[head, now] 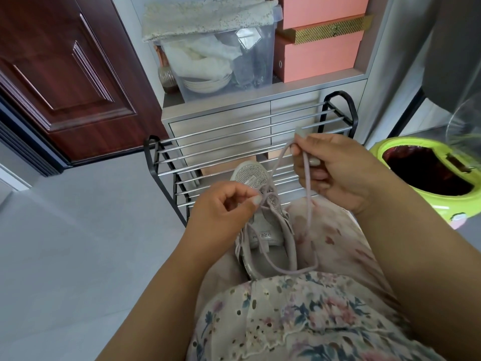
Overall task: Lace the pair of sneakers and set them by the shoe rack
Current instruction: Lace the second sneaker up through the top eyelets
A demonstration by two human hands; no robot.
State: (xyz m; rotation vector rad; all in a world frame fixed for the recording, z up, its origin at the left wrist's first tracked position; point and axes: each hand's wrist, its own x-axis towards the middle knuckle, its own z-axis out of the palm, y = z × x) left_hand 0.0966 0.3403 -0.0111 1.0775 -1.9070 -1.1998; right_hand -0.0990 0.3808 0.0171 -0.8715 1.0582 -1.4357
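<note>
A grey sneaker (pixel 263 230) with a glittery toe lies on my lap, toe pointing toward the shoe rack (pixel 234 142). A pale lilac lace (pixel 308 204) runs from its lowest eyelets. My left hand (pixel 221 204) pinches the lace right at the eyelets. Up and to the right, my right hand (pixel 330 165) pinches the other length of lace, and the loose rest of it loops down across my lap. Only one sneaker is in view.
The black-framed rack with chrome bars stands in front of a grey cabinet (pixel 221 121) holding a clear storage bin (pixel 221 61) and pink boxes (pixel 320 53). A green bin (pixel 426 173) sits at the right, a dark wooden door (pixel 65 74) at the left. Grey floor lies to my left.
</note>
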